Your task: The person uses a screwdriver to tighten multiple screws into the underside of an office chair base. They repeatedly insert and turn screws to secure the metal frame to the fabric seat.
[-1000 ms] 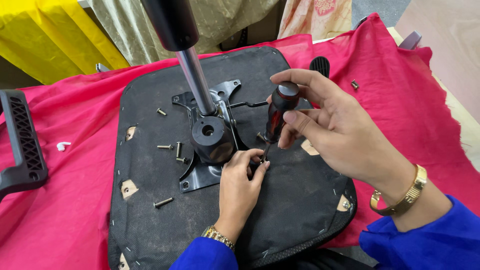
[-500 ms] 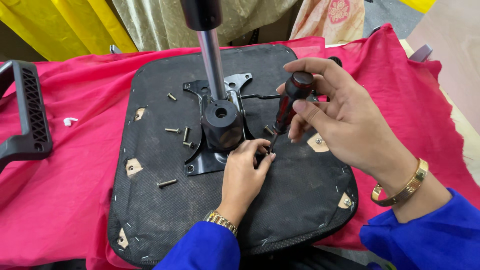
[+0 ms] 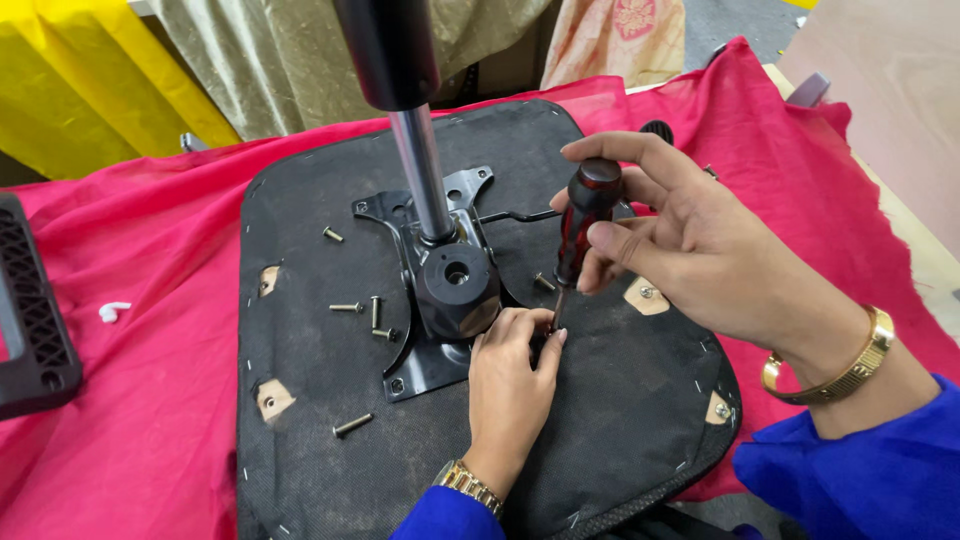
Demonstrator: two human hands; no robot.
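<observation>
An upturned black chair seat (image 3: 330,420) lies on a red cloth (image 3: 140,400), with a black metal mounting plate (image 3: 415,370) and a chrome gas cylinder (image 3: 420,170) rising from it. My right hand (image 3: 700,245) grips a screwdriver (image 3: 580,225) with a dark red and black handle, held nearly upright, tip down at the plate's right edge. My left hand (image 3: 512,385) rests on the seat beside the plate, its fingertips pinched around the screwdriver's tip. What lies under the tip is hidden by the fingers.
Several loose bolts (image 3: 352,425) lie on the seat left of the plate. A black plastic armrest (image 3: 30,320) sits at the left edge. A small white piece (image 3: 113,311) lies on the cloth. Yellow and olive fabric (image 3: 90,80) hangs behind.
The view has shifted slightly, so the seat sits a little lower in the frame. Both hands keep the same hold, with the screwdriver still upright at the plate's right edge.
</observation>
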